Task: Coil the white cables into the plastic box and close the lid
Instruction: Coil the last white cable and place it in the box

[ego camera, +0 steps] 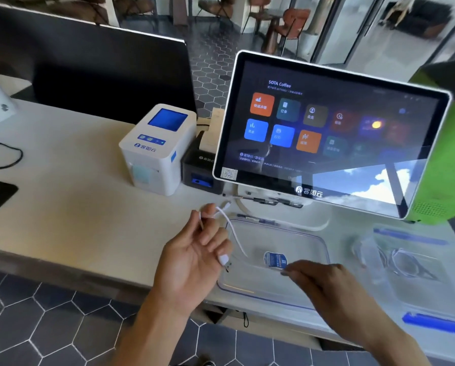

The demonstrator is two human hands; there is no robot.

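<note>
A: Pale worktop (75,207), café beyond. Where's the thin white cable (234,233)?

B: Looped in the left hand (194,249), fingers curled round it, over the clear plastic lid (310,249). Right hand (324,278) loose, empty.

A: Handling?

B: Probably light, floppy, springy; hold near plugs.

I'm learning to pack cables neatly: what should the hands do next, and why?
Probably wind the loose end of the white cable around the left hand, using the right hand. The cable hangs uncoiled from the left fingers, and the box is open.
</note>
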